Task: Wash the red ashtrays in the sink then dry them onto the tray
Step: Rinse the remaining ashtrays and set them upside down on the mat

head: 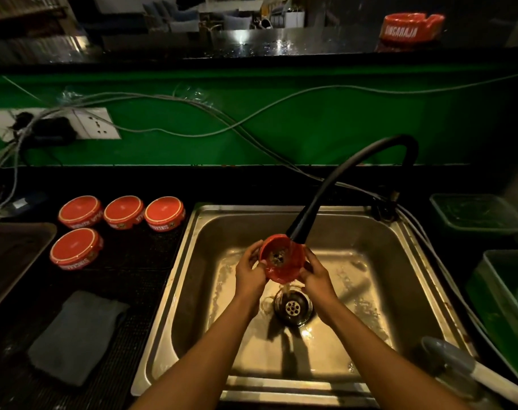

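Red glaze catches the light over the steel sink (423, 279), where both hands hold one ashtray (281, 260) tilted, its hollow facing the camera. The left hand (249, 272) curls round the ashtray's left rim, the thumb against the edge; the right hand (315, 276) cups its lower right side with fingers wrapped behind. The black flexible tap (340, 184) arches down from the right, its nozzle just at the ashtray's upper right rim, and water runs off the bottom toward the drain (293, 308) directly below.

On the dark counter to the left of the sink, four more red ashtrays lie upside down: three in a row (124, 211) and one (76, 248) nearer the camera. A dark tray (12, 255) sits at the far left edge, and a folded grey cloth (77, 335) lies in front of it. Another red ashtray (411, 26) stands upright on the upper ledge, at the right. Green bins (476, 214) stand right of the sink.
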